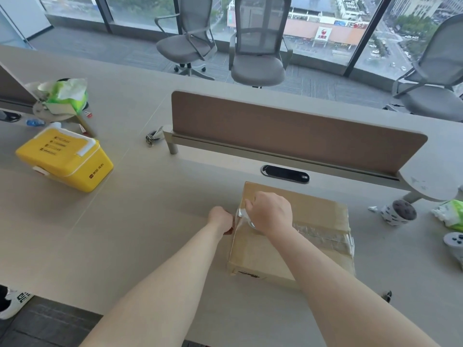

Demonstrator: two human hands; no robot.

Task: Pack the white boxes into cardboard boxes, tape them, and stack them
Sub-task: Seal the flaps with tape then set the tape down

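Cardboard box (pixel 300 236) sits flaps-closed on the desk (pixel 140 221), just in front of the brown divider panel (pixel 288 131) and the black cable port (pixel 285 173). Strip of clear tape (pixel 323 234) runs across the lid toward the box's right edge, wrinkled and shiny there.

R hand (pixel 271 211) rests on the lid near the left edge, fingers curled shut, pinching a loose bit of the clear tape that stretches off the box's left side. L hand (pixel 221 219) is just beside the box's left wall, fist closed around something w/ a bit of red showing under the fingers; can't tell what it is, prob. the tape's other end but it's hidden. Both forearms bare, reaching in from the bottom of the view.

No white boxes visible outside the carton.

Elsewhere on the desk: yellow case (pixel 65 159) w/ white handle at far left, well apart from the box; green-white tissue pack (pixel 67 95) behind it; keys (pixel 152 138) by the divider's leg. Right side: dark-topped cup (pixel 399 212), another green pack (pixel 449 212) at the frame edge, grey controller (pixel 454 241) below it. Three grey mesh chairs (pixel 259 46) stand by the windows.
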